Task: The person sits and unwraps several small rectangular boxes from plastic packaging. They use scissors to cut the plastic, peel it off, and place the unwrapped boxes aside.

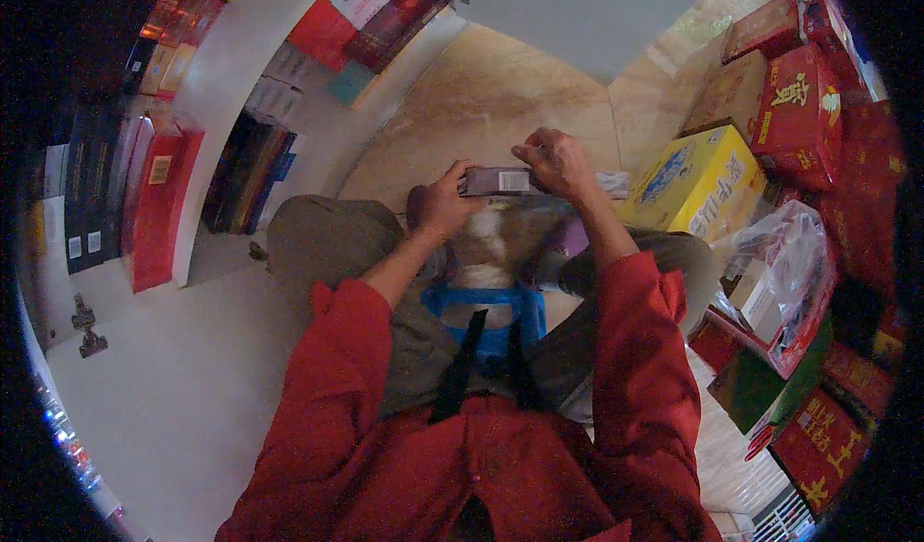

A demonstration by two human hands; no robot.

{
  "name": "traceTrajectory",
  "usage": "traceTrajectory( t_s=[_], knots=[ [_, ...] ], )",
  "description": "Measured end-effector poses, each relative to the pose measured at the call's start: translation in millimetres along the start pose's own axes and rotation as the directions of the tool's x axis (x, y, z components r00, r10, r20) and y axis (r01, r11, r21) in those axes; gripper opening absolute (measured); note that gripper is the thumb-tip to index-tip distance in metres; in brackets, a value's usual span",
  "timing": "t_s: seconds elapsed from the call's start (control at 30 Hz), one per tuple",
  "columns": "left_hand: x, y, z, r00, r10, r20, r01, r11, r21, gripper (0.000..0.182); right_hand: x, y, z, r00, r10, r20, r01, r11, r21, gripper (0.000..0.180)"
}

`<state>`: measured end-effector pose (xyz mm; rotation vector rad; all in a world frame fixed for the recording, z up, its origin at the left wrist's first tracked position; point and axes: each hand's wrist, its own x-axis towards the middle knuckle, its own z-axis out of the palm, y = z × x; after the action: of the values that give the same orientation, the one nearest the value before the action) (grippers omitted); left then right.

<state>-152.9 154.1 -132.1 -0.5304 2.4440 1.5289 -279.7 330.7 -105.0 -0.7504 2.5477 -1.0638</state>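
A small dark box with a white barcode label (497,182) lies level in front of me, above my lap. My left hand (449,203) grips its left end, the thumb and fingers around the edge. At the box's right end is my right hand (557,161), raised with its fingers curled; whether it touches the box or holds something small cannot be told. Below the hands, between my knees, a blurred, shiny brownish thing (491,235) shows above a blue plastic stool (482,298).
Shelves with boxes, among them a red box (160,199), stand at the left. A yellow carton (686,181), red cartons (798,119) and an open box with clear plastic wrap (801,275) are stacked at the right. A wood-look floor (469,101) lies ahead.
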Motion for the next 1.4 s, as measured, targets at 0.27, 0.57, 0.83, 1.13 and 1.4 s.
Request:
traceTrajectory(
  t_s=[0.27, 0.57, 0.83, 1.13, 1.4],
  knots=[
    [-39, 64, -18, 0.866, 0.461, -0.191, -0.407, 0.874, 0.266, 0.055, -21, -27, -43, 0.973, 0.173, 0.151, -0.222, 0.88, 0.419, 0.031],
    [-33, 65, 2, 0.897, 0.434, 0.079, -0.44, 0.893, 0.095, 0.059, -66, -18, -50, 0.926, -0.154, -0.346, 0.134, 0.988, -0.078, 0.027],
    [-24, 78, 43, 0.784, 0.614, 0.095, -0.621, 0.779, 0.083, 0.049, -124, -40, -92, 0.978, -0.165, 0.13, 0.182, 0.975, -0.131, 0.041],
    [-14, 84, 36, 0.763, 0.619, 0.185, -0.638, 0.767, 0.065, 0.045, -106, -38, -80, 0.98, -0.138, 0.144, 0.161, 0.974, -0.158, 0.043],
    [-12, 96, 42, 0.701, 0.663, 0.263, -0.703, 0.705, 0.095, 0.052, -88, -47, -88, 0.953, -0.002, 0.304, 0.132, 0.902, -0.41, 0.033]
  ],
)
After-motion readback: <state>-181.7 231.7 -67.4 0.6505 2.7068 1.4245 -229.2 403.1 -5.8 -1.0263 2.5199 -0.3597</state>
